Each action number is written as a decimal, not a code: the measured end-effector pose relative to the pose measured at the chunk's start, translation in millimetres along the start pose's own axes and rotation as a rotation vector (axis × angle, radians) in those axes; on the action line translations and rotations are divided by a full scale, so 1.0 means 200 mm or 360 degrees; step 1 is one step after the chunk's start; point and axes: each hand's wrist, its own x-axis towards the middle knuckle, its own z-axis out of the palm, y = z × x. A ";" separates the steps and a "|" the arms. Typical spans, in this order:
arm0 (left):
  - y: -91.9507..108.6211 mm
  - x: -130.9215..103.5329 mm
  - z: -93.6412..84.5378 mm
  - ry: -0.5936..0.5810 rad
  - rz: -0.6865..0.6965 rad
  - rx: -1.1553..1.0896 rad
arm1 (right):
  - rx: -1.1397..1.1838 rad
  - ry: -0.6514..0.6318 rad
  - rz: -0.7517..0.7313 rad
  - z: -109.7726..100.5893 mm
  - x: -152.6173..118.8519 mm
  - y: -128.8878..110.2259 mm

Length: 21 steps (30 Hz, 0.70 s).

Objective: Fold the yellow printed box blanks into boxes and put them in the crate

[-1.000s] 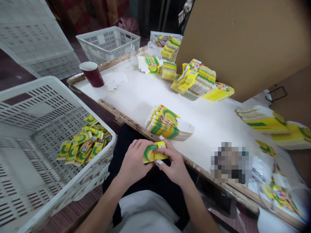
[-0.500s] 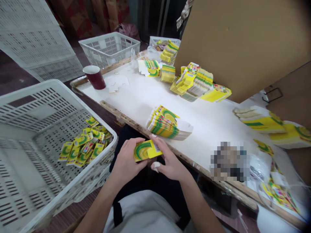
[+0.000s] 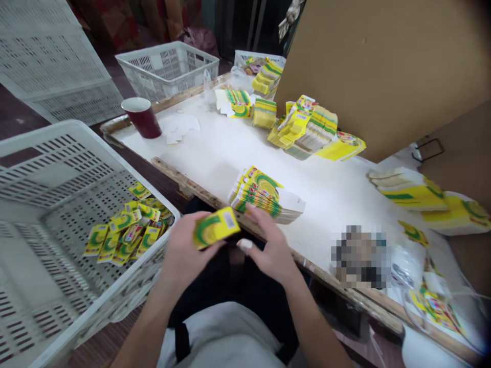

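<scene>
One box [image 3: 217, 228], between the near crate [image 3: 59, 171] at left and our right hand [image 3: 271, 250], its fingers apart, could drop if our left hand [image 3: 184, 250], clamped on the box's left end, loosens.

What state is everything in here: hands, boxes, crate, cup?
Left hand: closed on yellow box
Right hand: open, holding nothing
Yellow box: visible end looks shut
Near crate: open-topped, partly filled
Crated boxes: loosely heaped
Carton stack: flattened, overlapping
Maroon cup: upright, uncovered
</scene>
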 end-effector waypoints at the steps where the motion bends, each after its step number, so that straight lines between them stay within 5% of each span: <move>1: -0.05 0.01 -0.04 0.0120 -0.0078 0.0139 | -0.0063 0.0144 0.0014 -0.04 0.03 0.02; 4: -0.19 0.03 -0.17 0.0364 -0.0442 0.0461 | -0.0423 0.0577 0.0127 -0.14 0.14 0.11; 8: -0.27 0.03 -0.25 0.0424 -0.0600 0.0491 | -0.0899 0.0329 0.0281 -0.18 0.23 0.21; 12: -0.22 0.03 -0.17 0.0260 -0.0441 0.0338 | -0.0955 0.0317 0.0278 -0.16 0.24 0.22; 17: -0.06 0.00 0.01 -0.0098 -0.0336 -0.0540 | -0.0469 0.0580 0.0309 -0.12 0.20 0.13; 19: 0.02 -0.03 0.08 -0.0217 -0.0280 -0.1088 | 0.0029 0.0449 0.0331 -0.07 0.15 0.07; 21: 0.10 -0.04 0.14 -0.0129 -0.0253 -0.1701 | 0.0539 0.0144 0.0345 0.02 0.08 0.00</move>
